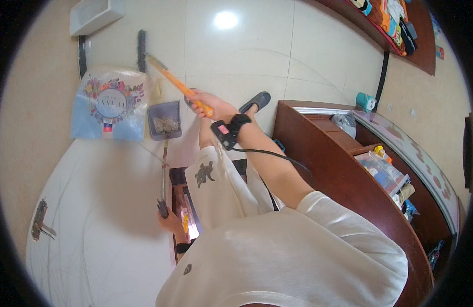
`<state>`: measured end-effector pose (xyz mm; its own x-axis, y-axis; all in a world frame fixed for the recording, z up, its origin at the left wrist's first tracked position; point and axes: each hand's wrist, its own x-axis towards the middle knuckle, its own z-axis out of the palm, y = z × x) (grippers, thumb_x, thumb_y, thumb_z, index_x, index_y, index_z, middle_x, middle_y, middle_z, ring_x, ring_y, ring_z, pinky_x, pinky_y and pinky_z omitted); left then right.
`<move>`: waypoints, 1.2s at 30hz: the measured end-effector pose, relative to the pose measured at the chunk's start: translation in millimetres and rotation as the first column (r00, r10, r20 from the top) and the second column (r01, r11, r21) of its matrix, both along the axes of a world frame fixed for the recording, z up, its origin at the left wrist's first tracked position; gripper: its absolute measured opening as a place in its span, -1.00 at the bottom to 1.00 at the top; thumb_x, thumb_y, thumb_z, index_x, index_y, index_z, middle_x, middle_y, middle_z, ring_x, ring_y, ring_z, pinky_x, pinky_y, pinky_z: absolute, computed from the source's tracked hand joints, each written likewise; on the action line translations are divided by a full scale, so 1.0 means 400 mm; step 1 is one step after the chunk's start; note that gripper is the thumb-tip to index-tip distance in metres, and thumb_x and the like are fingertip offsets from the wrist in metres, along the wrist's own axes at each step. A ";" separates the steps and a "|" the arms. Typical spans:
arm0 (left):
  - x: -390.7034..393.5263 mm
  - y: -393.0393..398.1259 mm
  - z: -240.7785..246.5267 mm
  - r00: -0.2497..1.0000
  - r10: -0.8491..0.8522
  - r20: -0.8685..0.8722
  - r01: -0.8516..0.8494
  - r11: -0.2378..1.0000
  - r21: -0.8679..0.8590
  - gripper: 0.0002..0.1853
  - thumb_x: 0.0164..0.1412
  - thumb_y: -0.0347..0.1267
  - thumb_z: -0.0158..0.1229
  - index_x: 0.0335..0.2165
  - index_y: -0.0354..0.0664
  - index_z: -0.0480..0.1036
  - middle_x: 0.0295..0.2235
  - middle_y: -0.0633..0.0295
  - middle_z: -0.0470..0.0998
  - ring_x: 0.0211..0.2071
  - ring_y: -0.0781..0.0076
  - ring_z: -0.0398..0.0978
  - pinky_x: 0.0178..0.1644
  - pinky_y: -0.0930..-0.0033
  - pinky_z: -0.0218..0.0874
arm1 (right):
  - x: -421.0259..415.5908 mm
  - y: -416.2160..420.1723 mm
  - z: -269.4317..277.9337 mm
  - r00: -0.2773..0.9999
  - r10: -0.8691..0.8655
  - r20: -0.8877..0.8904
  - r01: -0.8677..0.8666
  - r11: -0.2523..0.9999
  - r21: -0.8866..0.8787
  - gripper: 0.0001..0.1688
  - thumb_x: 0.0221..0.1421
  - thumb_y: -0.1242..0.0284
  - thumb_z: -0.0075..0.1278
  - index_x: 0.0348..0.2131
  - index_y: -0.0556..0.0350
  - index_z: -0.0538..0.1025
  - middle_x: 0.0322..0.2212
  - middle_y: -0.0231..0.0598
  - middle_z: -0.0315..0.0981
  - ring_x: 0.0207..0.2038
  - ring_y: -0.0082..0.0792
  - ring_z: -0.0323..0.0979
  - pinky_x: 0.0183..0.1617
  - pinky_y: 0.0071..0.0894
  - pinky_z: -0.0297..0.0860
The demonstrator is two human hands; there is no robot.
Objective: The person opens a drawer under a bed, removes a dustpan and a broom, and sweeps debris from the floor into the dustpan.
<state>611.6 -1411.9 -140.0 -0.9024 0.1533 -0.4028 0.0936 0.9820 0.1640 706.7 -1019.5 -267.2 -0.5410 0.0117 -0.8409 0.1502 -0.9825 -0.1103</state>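
My right hand (211,104) grips the orange handle of a broom (177,82). The broom's dark bristle head (142,50) rests on the tiled floor at the upper left, beyond a dustpan. In my left hand (169,221) is the dark end of a long metal dustpan handle (164,184). The grey-purple dustpan (153,115) lies on the floor before me, with a heap of light-coloured debris (165,124) in it. A black device with a cable (225,134) is strapped to my right wrist.
Left of the dustpan stands a flower-printed plastic-wrapped package (109,103), by a white door (106,184) with a metal handle (40,220). A brown wooden cabinet (317,153) with filled shelves is to my right. A white bin-like container (96,15) and a teal cylinder (364,101) stand farther off.
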 end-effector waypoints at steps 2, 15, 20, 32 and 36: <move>0.012 -0.015 -0.015 0.999 0.008 0.041 -0.005 0.998 -0.064 -0.70 -0.05 -0.32 0.15 -0.39 -0.38 0.43 -0.51 -0.03 0.49 -0.48 0.09 0.47 -0.38 0.24 0.26 | 0.080 0.030 0.037 1.000 0.023 -0.008 -0.023 1.000 0.007 -0.54 0.08 0.33 -0.13 -0.03 -0.08 0.15 -0.66 -0.52 0.08 -0.74 -0.73 0.02 -0.74 -0.79 0.03; 0.055 -0.120 -0.100 0.984 0.010 0.179 -0.027 0.995 0.095 -0.66 0.00 -0.34 0.13 -0.30 -0.43 0.39 -0.39 -0.06 0.50 -0.44 0.10 0.48 -0.32 0.27 0.30 | 0.588 0.030 0.316 0.890 -0.021 0.456 0.013 1.000 0.022 -0.48 0.09 0.29 -0.13 0.05 -0.17 0.14 -0.65 -0.49 0.11 -0.76 -0.75 -0.01 -0.74 -0.85 0.00; 0.059 -0.048 -0.052 0.985 0.075 0.157 -0.084 0.995 0.051 -0.71 -0.02 -0.30 0.17 -0.41 -0.36 0.43 -0.49 0.00 0.51 -0.50 0.18 0.48 -0.41 0.28 0.27 | 0.573 0.068 0.349 0.870 0.027 0.492 -0.083 0.992 0.092 -0.47 0.08 0.42 -0.15 0.06 0.02 0.12 -0.55 -0.47 0.08 -0.62 -0.72 0.10 -0.73 -0.82 0.05; 0.080 -0.092 -0.113 0.997 -0.056 0.058 0.050 0.993 0.102 -0.63 -0.04 -0.28 0.16 -0.34 -0.42 0.41 -0.40 -0.04 0.50 -0.39 0.08 0.47 -0.29 0.24 0.25 | 0.353 -0.069 0.223 0.977 0.073 0.200 -0.074 0.997 -0.005 -0.43 0.04 0.38 -0.10 0.05 -0.07 0.13 -0.71 -0.46 0.14 -0.79 -0.68 0.06 -0.79 -0.74 0.04; 0.059 -0.031 -0.073 0.989 0.019 0.145 -0.023 0.999 0.030 -0.64 -0.03 -0.30 0.15 -0.34 -0.42 0.41 -0.41 -0.06 0.50 -0.40 0.09 0.47 -0.29 0.24 0.25 | 0.222 -0.090 0.208 0.958 0.123 0.260 -0.125 0.992 -0.010 -0.42 0.00 0.39 -0.05 0.02 0.09 0.17 -0.68 -0.41 0.17 -0.74 -0.64 0.14 -0.75 -0.71 0.08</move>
<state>635.3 -1424.4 -169.3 -0.8380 0.1495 -0.5248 0.0460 0.9777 0.2050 795.5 -1055.3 -183.9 -0.3018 -0.0354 -0.9527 0.2954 -0.9536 -0.0581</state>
